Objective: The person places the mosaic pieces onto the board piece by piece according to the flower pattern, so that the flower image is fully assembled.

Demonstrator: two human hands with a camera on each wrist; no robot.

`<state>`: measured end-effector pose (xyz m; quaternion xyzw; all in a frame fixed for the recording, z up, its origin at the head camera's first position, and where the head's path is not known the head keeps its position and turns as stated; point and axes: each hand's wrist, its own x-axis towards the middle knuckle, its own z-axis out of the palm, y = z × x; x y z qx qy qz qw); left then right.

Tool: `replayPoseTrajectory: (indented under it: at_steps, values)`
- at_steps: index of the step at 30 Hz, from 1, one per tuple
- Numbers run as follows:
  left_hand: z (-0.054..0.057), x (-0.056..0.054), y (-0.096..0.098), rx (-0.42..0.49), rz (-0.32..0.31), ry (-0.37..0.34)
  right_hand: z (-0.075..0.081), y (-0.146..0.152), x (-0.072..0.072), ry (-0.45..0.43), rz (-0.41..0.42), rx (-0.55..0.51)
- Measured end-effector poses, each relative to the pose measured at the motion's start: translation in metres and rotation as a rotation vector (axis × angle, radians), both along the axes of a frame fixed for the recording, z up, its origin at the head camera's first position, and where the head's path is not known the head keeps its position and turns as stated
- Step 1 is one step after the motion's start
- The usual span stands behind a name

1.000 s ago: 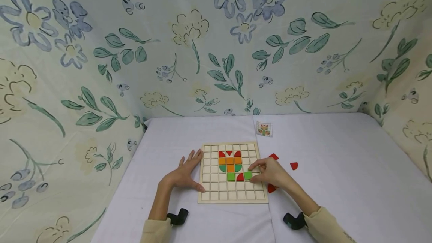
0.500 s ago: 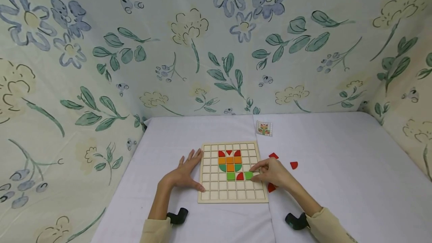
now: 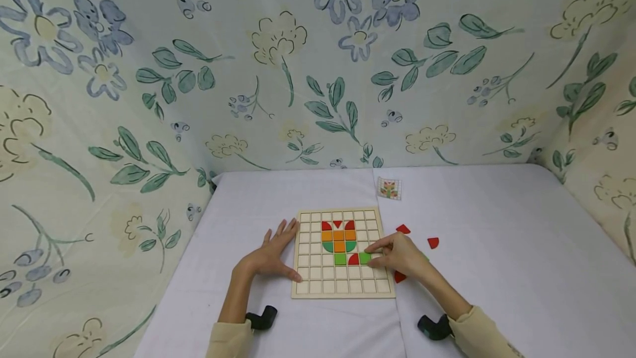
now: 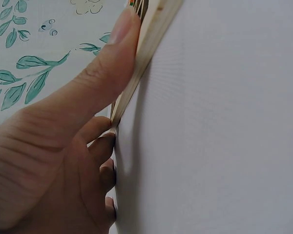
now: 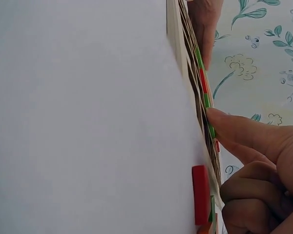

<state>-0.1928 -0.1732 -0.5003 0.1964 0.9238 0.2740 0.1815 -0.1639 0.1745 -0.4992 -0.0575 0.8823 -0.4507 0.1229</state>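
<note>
A square wooden grid board (image 3: 343, 295) lies on the white cloth, with coloured tiles set in its upper and middle cells. My left hand (image 3: 267, 258) rests at the board's left edge, fingers spread; in the left wrist view the thumb (image 4: 121, 34) lies over the wooden rim. With thumb and index finger, my right hand (image 3: 401, 254) pinches a light green square tile (image 3: 365, 258) at its right side. That tile sits beside a red quarter-round tile (image 3: 353, 259), which has another green square tile (image 3: 340, 259) to its left. The other right fingers are curled in.
Loose red tiles lie right of the board: one beyond the hand (image 3: 403, 229), one farther right (image 3: 433, 243), one near the wrist (image 3: 399, 277). Some green shows by the wrist. A small pattern card (image 3: 390, 188) lies behind the board. Floral cloth (image 3: 298, 70) hangs behind.
The green square tile shifts slightly right and then back left under the right thumb and index finger. The left hand stays in place.
</note>
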Motion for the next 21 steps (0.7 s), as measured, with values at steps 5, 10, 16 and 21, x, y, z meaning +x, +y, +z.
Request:
replayPoseTrajectory:
  at_steps: [5, 10, 16, 21]
  values:
    - [0.001, 0.001, 0.000, -0.007, 0.003, -0.005, -0.001, 0.001, -0.001, -0.021, 0.006, -0.022]
    - [0.000, 0.002, -0.001, -0.001, 0.013, -0.010, 0.005, 0.011, -0.005, -0.029, 0.026, -0.034]
    - [-0.003, 0.000, -0.001, -0.002, 0.014, 0.001, 0.018, 0.044, -0.009, -0.013, -0.037, -0.009]
    - [-0.005, -0.001, -0.001, -0.001, 0.014, 0.002, 0.021, 0.072, -0.009, -0.011, -0.077, 0.067]
